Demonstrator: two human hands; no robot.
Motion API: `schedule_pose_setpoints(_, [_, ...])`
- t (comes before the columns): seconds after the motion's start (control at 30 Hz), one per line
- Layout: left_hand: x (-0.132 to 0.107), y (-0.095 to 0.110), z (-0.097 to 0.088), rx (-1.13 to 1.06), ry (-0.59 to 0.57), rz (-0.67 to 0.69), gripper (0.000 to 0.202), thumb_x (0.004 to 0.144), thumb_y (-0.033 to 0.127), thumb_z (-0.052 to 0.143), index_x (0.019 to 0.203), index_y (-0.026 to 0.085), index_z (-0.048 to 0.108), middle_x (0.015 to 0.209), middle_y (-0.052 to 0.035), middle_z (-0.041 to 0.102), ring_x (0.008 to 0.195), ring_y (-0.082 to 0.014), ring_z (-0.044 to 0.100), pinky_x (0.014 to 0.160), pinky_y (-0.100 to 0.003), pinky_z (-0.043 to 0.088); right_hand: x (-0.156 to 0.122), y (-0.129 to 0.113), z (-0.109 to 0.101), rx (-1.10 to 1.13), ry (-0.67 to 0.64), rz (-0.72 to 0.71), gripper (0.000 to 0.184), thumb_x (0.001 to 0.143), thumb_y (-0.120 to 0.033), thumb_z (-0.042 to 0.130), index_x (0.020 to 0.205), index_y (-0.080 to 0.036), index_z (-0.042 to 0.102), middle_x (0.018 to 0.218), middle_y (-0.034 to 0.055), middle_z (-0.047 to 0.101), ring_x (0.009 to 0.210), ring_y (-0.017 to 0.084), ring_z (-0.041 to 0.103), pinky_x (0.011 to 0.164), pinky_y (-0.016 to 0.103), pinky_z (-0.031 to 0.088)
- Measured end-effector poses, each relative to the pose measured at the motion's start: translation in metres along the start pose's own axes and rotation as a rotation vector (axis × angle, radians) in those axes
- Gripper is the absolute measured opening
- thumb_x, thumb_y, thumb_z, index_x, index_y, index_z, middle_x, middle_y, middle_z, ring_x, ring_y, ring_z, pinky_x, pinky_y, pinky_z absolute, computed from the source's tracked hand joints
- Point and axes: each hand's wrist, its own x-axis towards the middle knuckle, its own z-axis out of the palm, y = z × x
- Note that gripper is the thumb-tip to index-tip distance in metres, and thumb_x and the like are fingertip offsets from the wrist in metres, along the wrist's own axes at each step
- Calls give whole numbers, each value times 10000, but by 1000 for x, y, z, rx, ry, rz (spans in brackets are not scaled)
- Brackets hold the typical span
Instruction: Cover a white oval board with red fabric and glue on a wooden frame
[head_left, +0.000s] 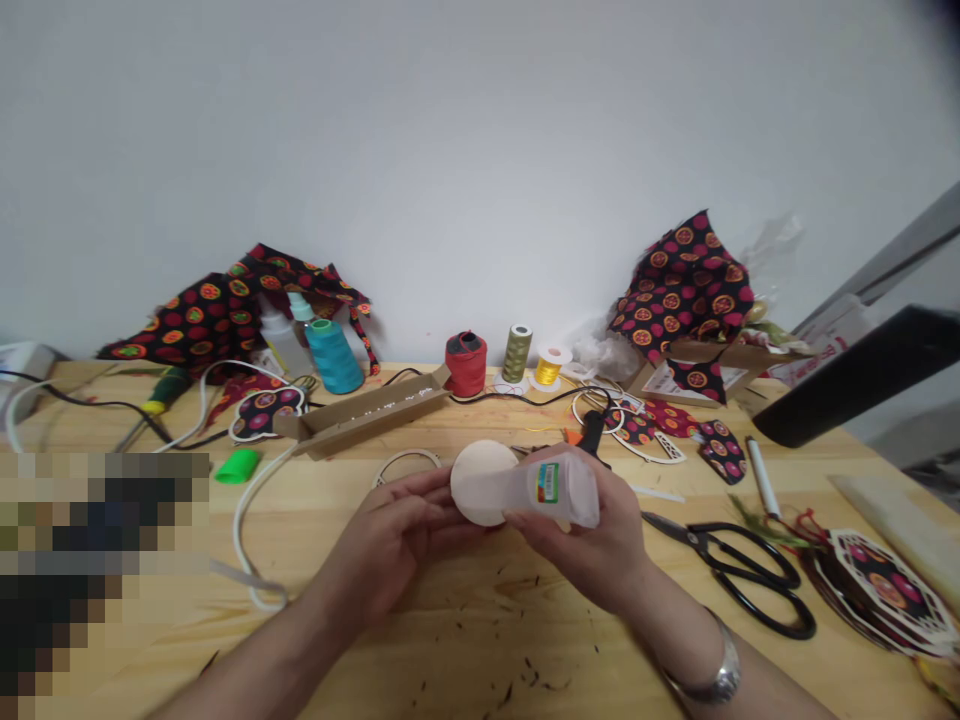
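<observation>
One pale round disc (476, 483) sits against a translucent, labelled plastic squeeze bottle (562, 490).

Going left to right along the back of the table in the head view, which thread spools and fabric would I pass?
Teal thread cone → red thread spool → olive-green thread spool → gold thread spool → black fabric with red-and-gold circles

No readable text, a colored label (548, 483) on a plastic bottle (570, 490) (its print too blurred to read)
</observation>
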Motion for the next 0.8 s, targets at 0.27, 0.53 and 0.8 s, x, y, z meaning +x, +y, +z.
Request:
schedule_pose_setpoints(0.27, [0, 3, 4, 27, 63, 12, 212, 842, 181, 552, 959, 106, 713, 947, -119, 744, 832, -232, 699, 781, -338, 546, -3, 2, -2, -7, -67, 5, 238, 678, -302, 723, 840, -205, 578, 751, 25, 609, 616, 161, 566, 561, 296, 485])
schedule_pose_setpoints(0.53, [1, 0, 2, 43, 93, 8, 174, 824, 231, 612, 913, 115, 706, 873, -107, 750, 775, -207, 704, 749, -310, 549, -2, 0, -5, -20, -83, -1, 235, 680, -314, 717, 831, -216, 566, 719, 12, 612, 575, 147, 553, 518, 273, 469])
schedule_pose_setpoints(0.8, [4, 1, 2, 45, 113, 22, 154, 814, 214, 622, 897, 109, 699, 861, -110, 752, 767, -211, 708, 740, -313, 554, 0, 1, -7, -59, -82, -10, 237, 669, -320, 720, 814, -217, 563, 701, 12, 604, 569, 152, 544, 521, 285, 467])
